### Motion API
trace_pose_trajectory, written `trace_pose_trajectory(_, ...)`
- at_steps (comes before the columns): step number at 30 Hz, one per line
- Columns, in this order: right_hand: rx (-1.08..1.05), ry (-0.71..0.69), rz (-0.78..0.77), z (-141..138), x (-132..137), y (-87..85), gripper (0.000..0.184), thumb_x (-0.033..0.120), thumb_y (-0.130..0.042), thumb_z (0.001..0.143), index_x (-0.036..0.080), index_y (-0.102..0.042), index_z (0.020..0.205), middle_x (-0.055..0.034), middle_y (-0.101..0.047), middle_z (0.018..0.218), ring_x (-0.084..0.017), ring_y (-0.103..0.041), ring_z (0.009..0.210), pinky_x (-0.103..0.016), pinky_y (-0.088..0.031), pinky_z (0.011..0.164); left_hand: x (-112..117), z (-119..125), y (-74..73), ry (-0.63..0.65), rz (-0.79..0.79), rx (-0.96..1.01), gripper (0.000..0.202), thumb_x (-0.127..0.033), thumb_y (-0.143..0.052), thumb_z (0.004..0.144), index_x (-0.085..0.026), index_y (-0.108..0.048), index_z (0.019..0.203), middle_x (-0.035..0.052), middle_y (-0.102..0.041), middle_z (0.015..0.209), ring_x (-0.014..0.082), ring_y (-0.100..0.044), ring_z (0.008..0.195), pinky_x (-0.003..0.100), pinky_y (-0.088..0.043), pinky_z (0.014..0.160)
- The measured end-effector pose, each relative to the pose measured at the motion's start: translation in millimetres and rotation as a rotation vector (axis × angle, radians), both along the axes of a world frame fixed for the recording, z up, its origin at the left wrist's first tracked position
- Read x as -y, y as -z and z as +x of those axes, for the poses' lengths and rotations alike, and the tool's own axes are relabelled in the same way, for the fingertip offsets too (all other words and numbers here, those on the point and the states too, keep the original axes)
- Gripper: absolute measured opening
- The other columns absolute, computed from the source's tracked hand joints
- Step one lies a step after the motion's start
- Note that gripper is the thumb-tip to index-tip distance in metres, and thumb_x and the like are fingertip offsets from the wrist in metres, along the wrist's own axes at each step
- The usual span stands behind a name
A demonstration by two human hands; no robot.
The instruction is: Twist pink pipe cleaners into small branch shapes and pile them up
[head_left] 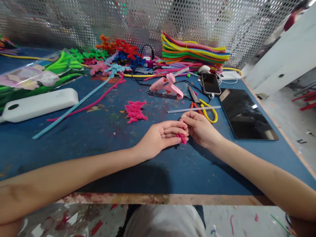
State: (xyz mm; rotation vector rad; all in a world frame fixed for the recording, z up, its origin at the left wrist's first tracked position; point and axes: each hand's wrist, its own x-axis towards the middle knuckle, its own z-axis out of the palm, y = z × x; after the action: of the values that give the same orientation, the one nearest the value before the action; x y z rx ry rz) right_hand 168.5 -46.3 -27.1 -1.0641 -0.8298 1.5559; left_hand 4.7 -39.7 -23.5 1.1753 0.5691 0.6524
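Observation:
Between the fingers and thumb of my left hand point(161, 136) is a small pink pipe cleaner piece point(182, 137), bent into a bunched shape. My right hand point(197, 126) meets the left fingertips, its own fingers pinched together; whatever they grip is hidden behind them. To the left on the blue table lies a pile of short pink pipe cleaner pieces point(135, 112). Just beyond my right hand are a clear glue stick point(194, 109) and scissors point(207, 110) with yellow and red handles. A pink glue gun point(168, 86) rests farther back.
A black tablet point(248, 113) and a phone point(210, 84) lie at the right. Bundled coloured pipe cleaners point(195, 51) are stacked by the perforated metal panel point(148, 19). At left are a white elongated device point(40, 104) and a long blue pipe cleaner point(71, 110).

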Motion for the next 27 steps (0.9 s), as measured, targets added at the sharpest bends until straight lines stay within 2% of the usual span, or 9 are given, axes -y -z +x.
trace_pose_trajectory(3, 0.073, 0.068, 0.155, 4, -1, -1.5, 0.016, 0.027, -0.06, 0.079, 0.018, -0.049, 0.074, 0.0039, -0.057, 0.061, -0.006, -0.051, 0.046, -0.018, -0.046, 0.044, -3, 0, -0.9, -0.065, 0.013, 0.021, 0.037, -0.011, -0.07, 0.068, -0.016, -0.056, 0.102, 0.0048, -0.069, 0.095, 0.0151, -0.066, 0.086, 0.026, -0.05, 0.08)
trace_pose_trajectory(7, 0.32, 0.227, 0.453, 5, 8, -9.8, 0.008, 0.028, -0.056, 0.083, 0.021, -0.051, 0.083, 0.002, -0.059, 0.074, -0.009, -0.057, 0.055, -0.023, -0.051, 0.053, -7, -4, -2.3, -0.196, 0.027, 0.066, 0.04, -0.01, -0.071, 0.067, -0.018, -0.05, 0.101, 0.0043, -0.066, 0.1, 0.0133, -0.066, 0.082, 0.026, -0.049, 0.08)
trace_pose_trajectory(11, 0.554, 0.342, 0.65, 2, 19, -10.9, 0.004, 0.025, -0.053, 0.085, 0.024, -0.052, 0.088, -0.0017, -0.061, 0.085, -0.013, -0.062, 0.066, -0.029, -0.054, 0.063, -8, -8, -1.0, -0.181, -0.078, 0.107, 0.044, -0.012, -0.072, 0.066, -0.02, -0.049, 0.103, 0.002, -0.066, 0.09, 0.0127, -0.065, 0.078, 0.025, -0.05, 0.073)
trace_pose_trajectory(15, 0.699, 0.342, 0.829, 6, 20, -3.4, 0.011, 0.017, -0.052, 0.085, 0.025, -0.056, 0.09, -0.0025, -0.063, 0.089, -0.015, -0.064, 0.071, -0.033, -0.053, 0.068, -10, -11, 0.8, -0.14, -0.203, 0.12, 0.043, -0.015, -0.073, 0.066, -0.02, -0.052, 0.102, 0.0, -0.063, 0.085, 0.0104, -0.063, 0.069, 0.02, -0.047, 0.06)
trace_pose_trajectory(19, 0.902, 0.306, 1.035, 12, 19, -1.8, 0.021, 0.009, -0.058, 0.078, 0.026, -0.064, 0.087, -0.0028, -0.066, 0.087, -0.018, -0.063, 0.083, -0.036, -0.051, 0.078, -14, -13, 1.6, -0.167, -0.219, 0.147, 0.041, -0.012, -0.074, 0.064, -0.019, -0.053, 0.099, -0.0016, -0.062, 0.083, 0.0066, -0.059, 0.062, 0.017, -0.044, 0.055)
trace_pose_trajectory(20, 0.932, 0.301, 1.055, 11, 20, -3.0, 0.021, 0.008, -0.06, 0.077, 0.026, -0.065, 0.087, -0.0029, -0.067, 0.088, -0.019, -0.063, 0.085, -0.037, -0.051, 0.08, -15, -14, 1.7, -0.176, -0.216, 0.155, 0.041, -0.012, -0.074, 0.064, -0.019, -0.053, 0.099, -0.0019, -0.062, 0.083, 0.0063, -0.059, 0.061, 0.016, -0.043, 0.054)
trace_pose_trajectory(22, 0.901, 0.296, 0.992, 8, 22, -6.6, 0.022, 0.01, -0.062, 0.077, 0.026, -0.065, 0.091, -0.0031, -0.067, 0.089, -0.019, -0.064, 0.085, -0.037, -0.052, 0.08, -17, -14, 1.5, -0.185, -0.218, 0.176, 0.04, -0.01, -0.073, 0.064, -0.019, -0.054, 0.098, -0.0023, -0.062, 0.082, 0.0059, -0.058, 0.061, 0.016, -0.043, 0.054)
trace_pose_trajectory(25, 0.694, 0.293, 0.775, 0, 28, -11.9, 0.023, 0.012, -0.061, 0.078, 0.025, -0.06, 0.097, -0.0033, -0.068, 0.09, -0.019, -0.066, 0.083, -0.037, -0.056, 0.076, -19, -14, 1.0, -0.181, -0.281, 0.235, 0.036, -0.008, -0.071, 0.067, -0.018, -0.055, 0.097, -0.0017, -0.063, 0.082, 0.0057, -0.057, 0.063, 0.017, -0.043, 0.057)
trace_pose_trajectory(27, 0.612, 0.308, 0.744, -1, 30, -13.2, 0.019, 0.012, -0.061, 0.078, 0.025, -0.06, 0.092, -0.0034, -0.069, 0.09, -0.02, -0.067, 0.081, -0.038, -0.057, 0.074, -20, -13, 0.6, -0.175, -0.365, 0.273, 0.033, -0.007, -0.069, 0.068, -0.017, -0.056, 0.097, -0.0008, -0.063, 0.081, 0.0059, -0.057, 0.065, 0.017, -0.044, 0.058)
